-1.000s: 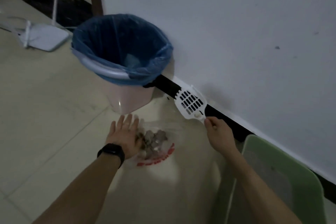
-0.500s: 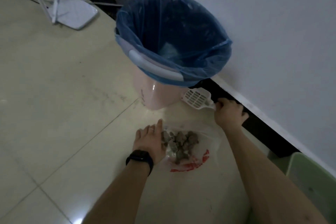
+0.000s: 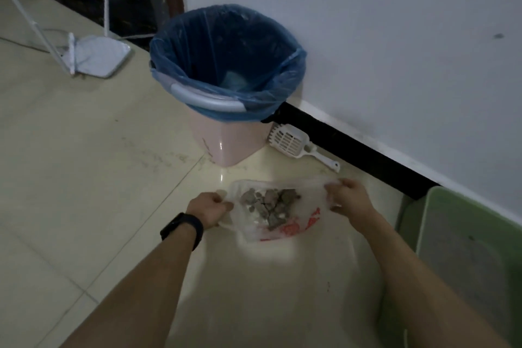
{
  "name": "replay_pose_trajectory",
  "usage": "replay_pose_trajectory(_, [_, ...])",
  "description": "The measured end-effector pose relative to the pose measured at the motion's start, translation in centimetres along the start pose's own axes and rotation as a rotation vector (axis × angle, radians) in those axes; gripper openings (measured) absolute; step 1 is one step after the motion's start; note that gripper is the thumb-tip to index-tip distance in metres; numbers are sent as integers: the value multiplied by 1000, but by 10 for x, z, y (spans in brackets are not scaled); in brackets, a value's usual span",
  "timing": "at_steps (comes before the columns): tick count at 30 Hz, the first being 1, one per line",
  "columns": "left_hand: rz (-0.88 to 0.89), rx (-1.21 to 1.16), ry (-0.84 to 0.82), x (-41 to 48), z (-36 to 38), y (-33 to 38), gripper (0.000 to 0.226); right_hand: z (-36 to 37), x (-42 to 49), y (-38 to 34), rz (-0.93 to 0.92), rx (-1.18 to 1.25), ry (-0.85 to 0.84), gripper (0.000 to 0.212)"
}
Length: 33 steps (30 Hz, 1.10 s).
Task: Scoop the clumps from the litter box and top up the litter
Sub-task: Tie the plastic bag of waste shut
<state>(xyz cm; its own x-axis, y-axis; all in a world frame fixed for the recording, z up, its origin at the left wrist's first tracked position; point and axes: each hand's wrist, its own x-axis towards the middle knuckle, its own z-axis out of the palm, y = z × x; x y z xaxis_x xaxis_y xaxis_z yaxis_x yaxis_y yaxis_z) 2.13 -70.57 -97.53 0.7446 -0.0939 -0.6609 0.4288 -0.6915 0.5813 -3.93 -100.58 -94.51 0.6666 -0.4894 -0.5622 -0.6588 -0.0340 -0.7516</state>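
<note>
Both hands gripped the plastic bag (image 3: 308,223): left hand (image 3: 210,207), right hand (image 3: 348,196). Clumps (image 3: 269,203) lay between them. The scoop (image 3: 296,144) lay beyond, untouched.

Clumps (image 3: 268,203) lie on a plastic bag (image 3: 299,224) on the floor (image 3: 84,178); trash bin (image 3: 226,138) behind it; litter scoop (image 3: 293,143) right of the bin; litter box (image 3: 466,248) far right.

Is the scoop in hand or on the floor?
Floor. The scoop lies beside the bin; left hand and right hand grip the bag.
</note>
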Motion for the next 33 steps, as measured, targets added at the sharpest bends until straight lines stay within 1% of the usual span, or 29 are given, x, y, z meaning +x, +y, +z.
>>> replay_pose_trajectory(1, [11, -85, 14, -10, -7, 9, 27, -4, -7, -6, -2, 88, 5, 9])
replay_pose_trajectory(2, [29, -161, 35, -20, -14, 20, 24, -7, -17, -13, -18, 126, -4, 7])
replay_pose_trajectory(3, [58, -228, 54, -31, -24, 33, 22, -10, -26, -20, -60, 88, -2, 8])
replay_pose_trajectory(5, [138, -357, 142, -54, -47, 65, 19, -14, -46, -33, -204, -187, 68, 9])
replay_pose_trajectory(6, [177, -424, 211, -67, -58, 81, 16, -15, -55, -39, -311, -316, 153, 9])
replay_pose_trajectory(7, [221, -490, 268, -79, -69, 96, 15, -18, -65, -45, -395, -376, 238, 11])
replay_pose_trajectory(8, [259, -547, 264, -91, -78, 108, 15, -21, -72, -50, -443, -427, 292, 14])
replay_pose_trajectory(9, [284, -584, 172, -102, -85, 120, 16, -25, -77, -53, -444, -519, 298, 16])
replay_pose_trajectory(10, [282, -538, 13, -115, -88, 129, 17, -27, -82, -56, -411, -704, 242, 18])
replay_pose_trajectory(11, [267, -360, -141, -128, -88, 135, 17, -27, -87, -56, -345, -885, 159, 17])
replay_pose_trajectory(12, [264, -105, -232, -137, -85, 139, 17, -26, -90, -55, -306, -1046, 123, 15])
replay_pose_trajectory(13, [289, 108, -224, -144, -82, 143, 18, -26, -93, -54, -306, -1095, 131, 13])
replay_pose_trajectory(14, [346, 216, -136, -146, -81, 147, 19, -26, -96, -56, -358, -1082, 152, 11])
replay_pose_trajectory(15, [399, 207, -23, -146, -81, 153, 20, -27, -100, -61, -417, -1035, 195, 12])
replay_pose_trajectory(17, [458, 14, 147, -139, -80, 160, 16, -30, -107, -69, -529, -969, 322, 17])
replay_pose_trajectory(18, [477, -69, 188, -139, -77, 161, 14, -32, -109, -71, -562, -945, 367, 19])
replay_pose_trajectory(19, [488, -91, 192, -138, -74, 162, 14, -33, -111, -73, -565, -911, 385, 19])
replay_pose_trajectory(20, [497, -71, 162, -136, -69, 160, 15, -33, -112, -73, -532, -874, 354, 19])
replay_pose_trajectory(21, [499, -40, 122, -136, -63, 157, 15, -32, -115, -72, -472, -857, 296, 26])
replay_pose_trajectory(23, [491, -19, 89, -138, -55, 154, 11, -27, -118, -64, -344, -862, 210, 51])
replay_pose_trajectory(25, [493, -52, 83, -138, -51, 155, 10, -20, -120, -53, -294, -883, 194, 82])
replay_pose_trajectory(26, [493, -69, 83, -137, -50, 154, 13, -14, -122, -46, -271, -907, 171, 97])
replay_pose_trajectory(27, [496, -80, 85, -136, -50, 154, 16, -7, -124, -40, -236, -923, 129, 110])
replay_pose_trajectory(29, [500, -94, 91, -131, -48, 152, 19, 6, -131, -33, -153, -881, 37, 127])
replay_pose_trajectory(30, [503, -101, 91, -129, -48, 153, 18, 10, -134, -32, -123, -854, 10, 131])
replay_pose_trajectory(31, [508, -109, 91, -127, -49, 153, 16, 13, -136, -32, -120, -879, -11, 130])
replay_pose_trajectory(32, [514, -119, 93, -124, -51, 153, 15, 13, -137, -32, -138, -974, -27, 120])
replay_pose_trajectory(33, [520, -126, 97, -123, -52, 153, 14, 11, -138, -33, -182, -1096, -21, 99])
